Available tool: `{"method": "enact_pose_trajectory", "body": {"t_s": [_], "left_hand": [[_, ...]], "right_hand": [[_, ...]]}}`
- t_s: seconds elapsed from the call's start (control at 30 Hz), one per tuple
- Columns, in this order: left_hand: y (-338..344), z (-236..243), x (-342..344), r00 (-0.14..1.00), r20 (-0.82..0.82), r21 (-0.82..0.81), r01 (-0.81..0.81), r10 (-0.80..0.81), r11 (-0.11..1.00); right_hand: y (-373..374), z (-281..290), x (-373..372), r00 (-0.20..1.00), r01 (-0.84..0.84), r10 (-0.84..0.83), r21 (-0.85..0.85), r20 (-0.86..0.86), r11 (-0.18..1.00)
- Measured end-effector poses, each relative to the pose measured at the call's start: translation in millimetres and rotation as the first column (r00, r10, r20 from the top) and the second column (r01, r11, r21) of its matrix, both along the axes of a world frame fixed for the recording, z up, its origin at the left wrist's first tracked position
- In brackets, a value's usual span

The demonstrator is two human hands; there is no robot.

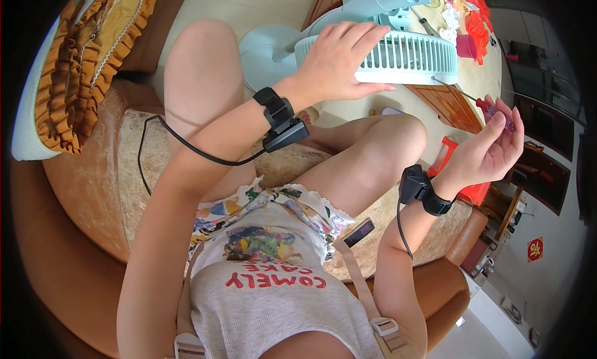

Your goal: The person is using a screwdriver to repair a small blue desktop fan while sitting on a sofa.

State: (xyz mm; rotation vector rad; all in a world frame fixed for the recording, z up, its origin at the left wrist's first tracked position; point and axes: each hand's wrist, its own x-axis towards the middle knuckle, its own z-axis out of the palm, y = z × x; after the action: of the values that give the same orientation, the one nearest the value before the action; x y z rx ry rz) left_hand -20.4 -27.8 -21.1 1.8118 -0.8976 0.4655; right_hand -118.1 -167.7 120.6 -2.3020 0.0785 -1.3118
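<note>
A: Starting from up close, seeing what?

B: Sitting with bent knees on a brown-and-beige sofa (87, 185), dressed in a grey printed top (267, 306) and patterned shorts (317, 209). Wearing a black strap (273, 107) with a little box on each wrist, too.

A: Nice. Doing what with the hands?

B: Pinching a screwdriver (481, 104) loosely in the right hand (491, 150), between thumb and half-curled fingers. Aiming the shaft at the edge of a pale blue fan (416, 51), seemingly right up to the white rim. Too small to tell about any screw there, tbh. Holding the fan with the left hand (339, 57), spread pretty wide, with fingers over the slatted side and thumb along the lower edge.

A: Fan sitting where, exactly?

B: Just past the knees, beside the bench (491, 76), with the round base off to the left. Can't tell from here about what bears the weight.

A: And farther out?

B: Over on the bench, a pink cup (466, 46) near some crumpled red plastic (477, 20). Way back on the wall, a red diamond-shaped decoration (535, 249).
</note>
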Motion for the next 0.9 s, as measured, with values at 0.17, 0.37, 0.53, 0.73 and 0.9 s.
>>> {"method": "enact_pose_trajectory", "body": {"t_s": [0.17, 0.37, 0.53, 0.73, 0.9], "left_hand": [[1.3, -2.5, 2.0, 0.999, 0.035, -0.002, -0.033, 0.033, 0.999], [3.4, 0.9, 0.7, 1.0, 0.005, 0.006, -0.007, 0.007, 1.0], [4.2, 0.8, 0.0, 1.0, 0.002, 0.0, -0.011, 0.011, 1.0], [3.7, 1.3, -1.6, 1.0, -0.006, -0.006, -0.009, 0.009, 1.0], [3.4, -0.6, -1.7, 1.0, 0.014, -0.042, -0.017, 0.017, 0.999]], "right_hand": [[-1.0, -2.9, 3.7, 1.0, -0.013, 0.013, -0.011, -0.01, 1.0], [-2.1, -2.0, 2.5, 1.0, -0.028, 0.028, -0.015, -0.003, 1.0], [0.2, -2.8, 4.5, 0.999, -0.034, 0.033, -0.044, -0.018, 0.998], [-2.2, -5.2, 2.6, 1.0, -0.026, 0.024, -0.081, -0.018, 0.996], [-2.7, -2.2, 6.5, 0.997, -0.051, 0.046, -0.078, -0.062, 0.996]]}}
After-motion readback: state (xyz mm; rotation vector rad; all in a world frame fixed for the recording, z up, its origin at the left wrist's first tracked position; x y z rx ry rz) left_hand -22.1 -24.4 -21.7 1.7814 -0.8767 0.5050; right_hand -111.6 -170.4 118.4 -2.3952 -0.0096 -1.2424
